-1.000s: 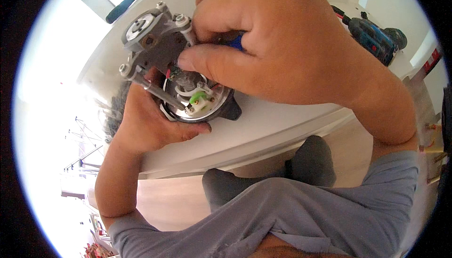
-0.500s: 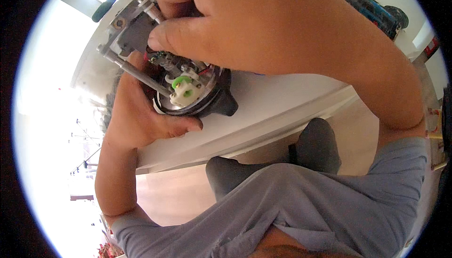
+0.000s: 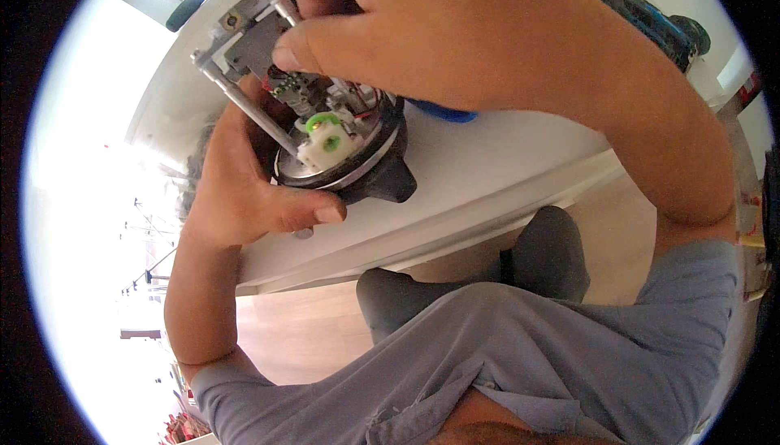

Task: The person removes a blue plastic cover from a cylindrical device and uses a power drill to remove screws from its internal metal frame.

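My left hand [image 3: 236,201] is wrapped round the side of an opened mechanical assembly, its thumb along the lower edge of the round black base [image 3: 382,165]. Two metal posts rise from this base; the nearer metal post [image 3: 252,112] leans toward the upper left. Between them sit a white plastic part with a green insert [image 3: 329,146], a small circuit board and thin wires. My right hand [image 3: 349,27] is closed at the top, thumb and fingers on the dark grey bracket [image 3: 258,45] beside the farther post. Its fingertips are partly hidden, so any small piece there cannot be seen.
The assembly is held over a white table [image 3: 504,149], whose near edge runs above my legs. A blue object [image 3: 445,112] shows partly from under my right forearm. Farther off are a dark-and-blue device [image 3: 650,27] and a dark-green rod-shaped thing [image 3: 197,0].
The assembly and both hands have shifted slightly right, and the base is turned a little. More of the circuit board shows, and the blue object has come into view below my right forearm.
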`<action>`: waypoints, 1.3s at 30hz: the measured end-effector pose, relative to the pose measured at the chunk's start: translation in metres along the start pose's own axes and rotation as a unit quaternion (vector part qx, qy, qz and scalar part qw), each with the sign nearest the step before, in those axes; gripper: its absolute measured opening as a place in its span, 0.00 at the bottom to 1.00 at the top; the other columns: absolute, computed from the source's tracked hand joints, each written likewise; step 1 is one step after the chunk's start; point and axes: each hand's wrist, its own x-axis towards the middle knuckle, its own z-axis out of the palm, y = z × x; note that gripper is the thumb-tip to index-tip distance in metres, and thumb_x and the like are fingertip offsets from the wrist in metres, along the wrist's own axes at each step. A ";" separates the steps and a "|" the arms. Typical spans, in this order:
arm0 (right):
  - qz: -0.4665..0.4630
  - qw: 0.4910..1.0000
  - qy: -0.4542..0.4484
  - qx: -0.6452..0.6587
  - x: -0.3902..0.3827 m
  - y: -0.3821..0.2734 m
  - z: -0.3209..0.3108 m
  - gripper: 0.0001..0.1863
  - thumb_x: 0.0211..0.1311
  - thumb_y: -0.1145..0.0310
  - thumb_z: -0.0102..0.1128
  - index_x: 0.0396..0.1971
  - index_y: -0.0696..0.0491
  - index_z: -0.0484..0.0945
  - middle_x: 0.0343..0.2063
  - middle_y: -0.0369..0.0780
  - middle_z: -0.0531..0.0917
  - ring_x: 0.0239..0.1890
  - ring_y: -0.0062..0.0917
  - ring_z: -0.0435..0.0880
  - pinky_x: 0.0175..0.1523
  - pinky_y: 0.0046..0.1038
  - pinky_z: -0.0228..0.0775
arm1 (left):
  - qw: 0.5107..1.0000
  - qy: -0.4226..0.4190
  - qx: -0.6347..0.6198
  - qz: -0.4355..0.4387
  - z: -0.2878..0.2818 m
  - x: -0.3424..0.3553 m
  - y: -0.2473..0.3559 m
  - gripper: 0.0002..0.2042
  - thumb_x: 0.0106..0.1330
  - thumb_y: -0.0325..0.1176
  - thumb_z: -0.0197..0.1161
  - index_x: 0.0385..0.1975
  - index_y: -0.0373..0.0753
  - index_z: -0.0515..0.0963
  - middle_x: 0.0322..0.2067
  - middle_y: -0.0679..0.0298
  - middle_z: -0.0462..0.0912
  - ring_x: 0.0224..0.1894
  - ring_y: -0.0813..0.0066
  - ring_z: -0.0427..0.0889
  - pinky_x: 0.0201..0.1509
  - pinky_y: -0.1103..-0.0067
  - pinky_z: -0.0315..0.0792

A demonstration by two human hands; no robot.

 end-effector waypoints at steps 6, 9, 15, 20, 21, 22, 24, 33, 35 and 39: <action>0.316 0.920 -0.164 0.163 0.042 -0.029 -0.047 0.19 0.64 0.62 0.59 0.22 0.63 0.83 0.18 0.55 0.79 0.25 0.47 0.81 0.35 0.43 0.74 | 0.999 0.009 -0.034 0.014 0.000 0.001 0.002 0.59 0.32 0.39 0.93 0.67 0.28 0.62 0.58 0.53 0.78 0.61 0.64 0.78 0.69 0.70 0.69; 0.266 0.935 -0.151 0.179 0.031 -0.023 -0.036 0.19 0.63 0.63 0.59 0.21 0.64 0.82 0.18 0.55 0.79 0.24 0.50 0.79 0.35 0.43 0.73 | 0.999 0.007 -0.045 0.030 0.000 -0.002 -0.003 0.59 0.32 0.38 0.93 0.68 0.28 0.62 0.58 0.54 0.78 0.61 0.65 0.78 0.69 0.70 0.68; 0.101 0.992 0.017 0.069 0.007 -0.016 -0.006 0.19 0.63 0.62 0.60 0.21 0.65 0.82 0.18 0.55 0.79 0.22 0.49 0.77 0.36 0.43 0.73 | 0.999 0.001 -0.040 0.017 0.003 -0.002 0.000 0.59 0.31 0.37 0.93 0.67 0.29 0.63 0.58 0.55 0.79 0.61 0.64 0.78 0.70 0.70 0.68; 0.216 0.961 -0.099 0.144 0.022 -0.027 -0.028 0.20 0.64 0.62 0.60 0.22 0.65 0.82 0.19 0.54 0.80 0.24 0.47 0.78 0.38 0.43 0.73 | 0.997 -0.043 0.050 0.035 -0.008 -0.003 -0.001 0.55 0.30 0.36 0.93 0.63 0.31 0.66 0.56 0.57 0.80 0.60 0.65 0.78 0.69 0.70 0.69; 0.214 0.961 -0.098 0.148 0.022 -0.027 -0.028 0.19 0.65 0.62 0.60 0.22 0.65 0.82 0.19 0.54 0.80 0.24 0.46 0.78 0.38 0.43 0.73 | 0.995 -0.061 0.073 0.042 -0.010 -0.003 0.000 0.54 0.30 0.36 0.93 0.62 0.31 0.66 0.55 0.57 0.80 0.59 0.66 0.79 0.68 0.70 0.69; 0.212 0.960 -0.096 0.153 0.021 -0.027 -0.027 0.19 0.65 0.62 0.60 0.22 0.65 0.83 0.19 0.54 0.80 0.24 0.46 0.78 0.39 0.43 0.73 | 0.996 -0.053 0.059 0.033 -0.009 -0.003 0.000 0.54 0.30 0.36 0.93 0.62 0.31 0.66 0.54 0.57 0.80 0.59 0.66 0.79 0.68 0.70 0.70; 0.190 0.968 -0.074 0.146 0.018 -0.025 -0.023 0.19 0.65 0.63 0.60 0.22 0.64 0.83 0.20 0.53 0.80 0.25 0.45 0.79 0.40 0.42 0.73 | 0.999 -0.036 0.033 0.015 -0.006 -0.004 0.002 0.54 0.30 0.36 0.93 0.62 0.31 0.66 0.54 0.58 0.80 0.58 0.67 0.79 0.67 0.70 0.70; 0.080 0.994 0.040 0.064 0.005 -0.017 -0.006 0.18 0.65 0.63 0.61 0.22 0.63 0.83 0.25 0.52 0.81 0.33 0.45 0.80 0.46 0.43 0.73 | 1.000 0.003 0.006 0.001 0.000 -0.003 0.004 0.57 0.30 0.37 0.94 0.64 0.30 0.64 0.54 0.54 0.80 0.59 0.67 0.78 0.65 0.71 0.72; 0.140 0.983 -0.016 0.114 0.013 -0.021 -0.020 0.17 0.65 0.64 0.62 0.22 0.63 0.82 0.25 0.52 0.81 0.33 0.45 0.80 0.46 0.43 0.73 | 1.000 0.011 -0.003 0.020 0.000 -0.004 -0.002 0.57 0.29 0.37 0.94 0.64 0.30 0.64 0.54 0.55 0.80 0.59 0.67 0.78 0.65 0.71 0.72; 0.119 0.982 -0.002 0.148 0.007 -0.017 -0.017 0.17 0.64 0.64 0.62 0.22 0.63 0.81 0.25 0.51 0.81 0.34 0.46 0.80 0.46 0.44 0.73 | 0.997 -0.021 0.042 0.053 -0.003 -0.002 -0.002 0.57 0.30 0.37 0.94 0.64 0.30 0.64 0.54 0.55 0.80 0.59 0.66 0.78 0.67 0.70 0.71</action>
